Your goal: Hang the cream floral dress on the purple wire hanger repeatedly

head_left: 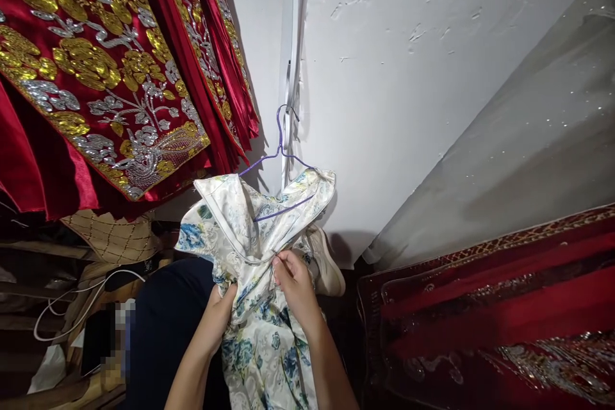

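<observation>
A white dress with blue and yellow flowers hangs in front of me on a thin purple hanger. The hanger's hook is up by a narrow white rail. My left hand grips the dress at its left side, thumb on top and the fingers hidden in the folds. My right hand pinches the fabric at the front, at the bottom of the neckline. The wide collar lies folded open above both hands.
Red garments with gold and silver embroidery hang at the upper left. A dark red embroidered garment lies at the lower right, below a sparkling grey sheer cloth. A white shoe, a white cable and a dark phone-like object sit low down.
</observation>
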A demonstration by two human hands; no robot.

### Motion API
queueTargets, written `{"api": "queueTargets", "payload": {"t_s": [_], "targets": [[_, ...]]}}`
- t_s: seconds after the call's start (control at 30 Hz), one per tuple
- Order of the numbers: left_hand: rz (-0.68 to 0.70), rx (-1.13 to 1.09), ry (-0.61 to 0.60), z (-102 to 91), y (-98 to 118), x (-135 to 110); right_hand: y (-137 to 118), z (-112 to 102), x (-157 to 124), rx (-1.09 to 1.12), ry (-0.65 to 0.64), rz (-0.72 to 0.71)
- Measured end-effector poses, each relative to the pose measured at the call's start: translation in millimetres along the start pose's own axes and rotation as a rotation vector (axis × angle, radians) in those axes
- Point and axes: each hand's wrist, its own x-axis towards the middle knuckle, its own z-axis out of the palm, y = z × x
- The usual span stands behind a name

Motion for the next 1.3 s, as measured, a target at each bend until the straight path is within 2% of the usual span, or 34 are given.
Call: {"api": "queueTargets", "payload": {"t_s": [0.2, 0.3, 0.43, 0.57, 0.63, 0.73, 0.83, 0.9, 0.93, 0.97, 1.07, 1.1, 1.2, 1.3], "targets": [[-0.054, 0.030, 0.047, -2.7, 10, -5, -7, -14, -7, -0.036, 0.008, -0.017], [-0.031, 0.008, -0.029, -2.8, 15, -8, -5, -12, -9, -0.082, -0.035, 0.008], [-0.025, -0.020, -0.133, -2.3, 18, -15, -4, -10, -8, -0.115, -0.040, -0.030], [-0.073, -0.035, -0.160, 0.2, 17, -16, -4, -10, -8, -0.130, -0.058, -0.028], [-0.045, -0.003, -0.154, -2.2, 19, -12, -3, -12, -9, -0.120, -0.050, -0.019], [0.124, 0.105, -0.040, -14.9, 26, -1, -4, -16, -15, -0.119, -0.058, -0.009], [0.435, 0.214, 0.210, -27.5, 35, 4, -8, -19, -23, -0.120, -0.116, 0.038], [0.652, 0.313, 0.344, -25.0, 37, -3, -11, -18, -27, -0.089, -0.147, 0.080], [0.719, 0.370, 0.335, -19.2, 37, -8, -13, -17, -29, -0.067, -0.156, 0.091], [0.745, 0.417, 0.260, -10.8, 35, -14, -14, -14, -31, -0.043, -0.165, 0.095], [0.638, 0.418, -0.126, 22.4, 26, -31, -18, -8, -32, 0.026, -0.214, 0.111], [0.593, 0.388, -0.208, 33.1, 22, -34, -19, -7, -32, 0.045, -0.236, 0.127], [0.538, 0.303, -0.280, 56.4, 13, -39, -24, -8, -31, 0.089, -0.268, 0.181], [0.538, 0.235, -0.312, 66.3, 10, -40, -31, -13, -29, 0.124, -0.244, 0.207]]}}
